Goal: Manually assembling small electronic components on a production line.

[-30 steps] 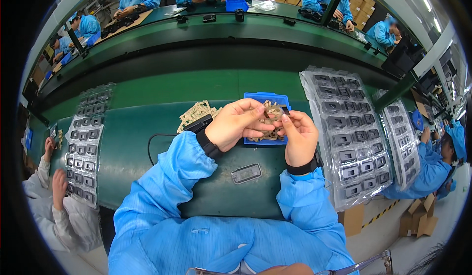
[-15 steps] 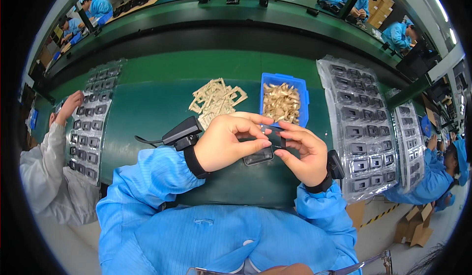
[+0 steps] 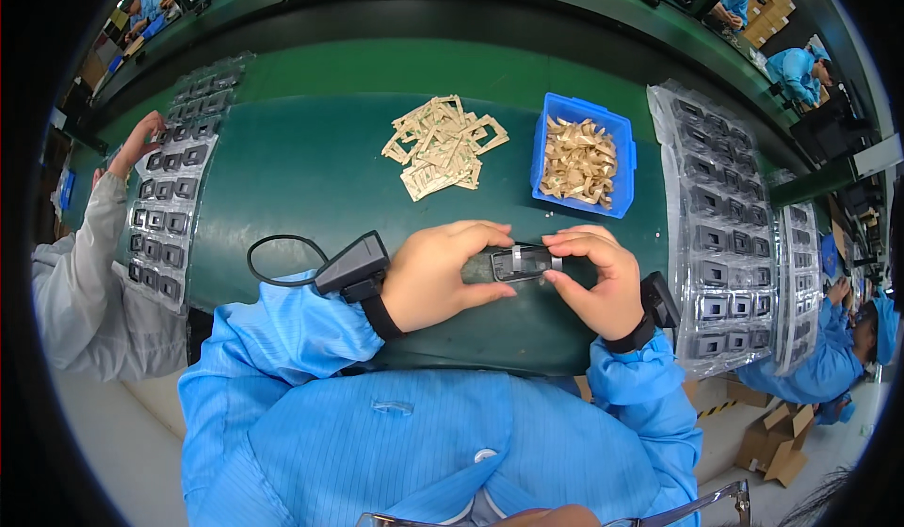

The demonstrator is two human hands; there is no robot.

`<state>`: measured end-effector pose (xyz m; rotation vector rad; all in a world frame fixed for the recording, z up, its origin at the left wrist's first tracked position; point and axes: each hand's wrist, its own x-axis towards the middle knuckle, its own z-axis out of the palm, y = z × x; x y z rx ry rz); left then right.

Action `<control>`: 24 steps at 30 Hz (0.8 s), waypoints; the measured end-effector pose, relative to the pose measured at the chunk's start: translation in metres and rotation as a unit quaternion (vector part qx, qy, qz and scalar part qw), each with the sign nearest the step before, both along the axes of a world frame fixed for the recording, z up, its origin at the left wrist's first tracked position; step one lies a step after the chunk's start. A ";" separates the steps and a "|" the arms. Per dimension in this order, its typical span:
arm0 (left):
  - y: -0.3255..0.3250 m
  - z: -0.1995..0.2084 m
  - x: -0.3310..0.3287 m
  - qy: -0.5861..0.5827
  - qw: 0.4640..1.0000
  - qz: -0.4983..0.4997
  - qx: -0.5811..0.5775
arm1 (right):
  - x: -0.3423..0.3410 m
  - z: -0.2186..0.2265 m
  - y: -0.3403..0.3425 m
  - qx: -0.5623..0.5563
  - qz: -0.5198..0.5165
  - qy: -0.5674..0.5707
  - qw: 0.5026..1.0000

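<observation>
Curving at dark case point(image 3: 534, 263): right hand point(image 3: 605, 280)

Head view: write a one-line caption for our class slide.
Left hand and right hand hold a small dark case at a green bench, near beige frames and a blue bin.

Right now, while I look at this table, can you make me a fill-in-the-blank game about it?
The bin of strips is coloured ____.
The flat tan frames lie to the ____ of the bin.
Of bin and frames, the left hand is nearer the ____.
The right hand is at the ____ end of the case.

Missing words: blue; left; frames; right.
</observation>
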<state>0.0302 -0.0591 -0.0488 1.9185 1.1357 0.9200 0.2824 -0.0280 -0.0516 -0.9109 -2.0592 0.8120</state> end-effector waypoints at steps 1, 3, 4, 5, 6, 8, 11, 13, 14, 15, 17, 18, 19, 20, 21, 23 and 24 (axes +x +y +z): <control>0.000 -0.005 -0.003 0.101 0.993 0.013 0.054 | -0.001 0.000 0.001 -0.007 -0.016 -0.006 1.000; 0.002 -0.009 0.000 0.106 0.992 0.015 0.064 | 0.004 -0.006 0.004 -0.007 -0.012 -0.022 1.000; 0.004 -0.010 0.003 0.109 0.991 0.017 0.078 | 0.005 -0.009 0.005 -0.003 -0.008 -0.040 0.999; 0.005 -0.011 0.005 0.109 0.991 0.019 0.074 | 0.003 -0.011 0.005 -0.007 -0.005 -0.040 0.999; 0.007 -0.011 0.007 0.125 0.991 0.013 0.054 | 0.001 -0.012 0.006 -0.011 0.003 -0.042 0.999; 0.008 -0.014 0.006 0.142 0.989 0.008 0.032 | 0.000 -0.013 0.008 -0.018 0.013 -0.042 0.999; 0.010 -0.019 0.005 0.135 0.990 0.005 0.041 | 0.000 -0.013 0.009 -0.011 0.015 -0.054 0.998; 0.011 -0.018 0.005 0.121 0.992 0.006 0.046 | -0.001 -0.014 0.009 -0.009 0.014 -0.065 0.998; 0.012 -0.017 0.004 0.122 0.992 0.005 0.043 | -0.001 -0.014 0.009 -0.011 0.013 -0.065 0.998; 0.013 -0.017 0.002 0.129 0.989 -0.013 0.073 | -0.001 -0.014 0.010 -0.007 0.017 -0.064 0.998; 0.013 -0.020 0.000 0.137 0.985 -0.033 0.101 | -0.002 -0.014 0.011 -0.004 0.019 -0.063 0.998; 0.011 -0.023 0.000 0.155 0.979 -0.035 0.129 | -0.002 -0.014 0.012 -0.007 0.020 -0.064 0.998; 0.011 -0.025 0.000 0.173 0.971 -0.038 0.158 | -0.003 -0.014 0.012 -0.010 0.020 -0.064 0.998; 0.010 -0.026 0.000 0.172 0.972 -0.040 0.157 | -0.002 -0.015 0.012 -0.012 0.018 -0.065 0.998; 0.010 -0.026 0.001 0.181 0.967 -0.038 0.174 | -0.002 -0.015 0.013 -0.013 0.019 -0.064 0.998; 0.009 -0.026 0.001 0.191 0.962 -0.037 0.190 | -0.001 -0.016 0.014 -0.016 0.019 -0.062 0.998; 0.009 -0.026 0.001 0.202 0.956 -0.040 0.207 | -0.001 -0.017 0.015 -0.022 0.020 -0.062 0.998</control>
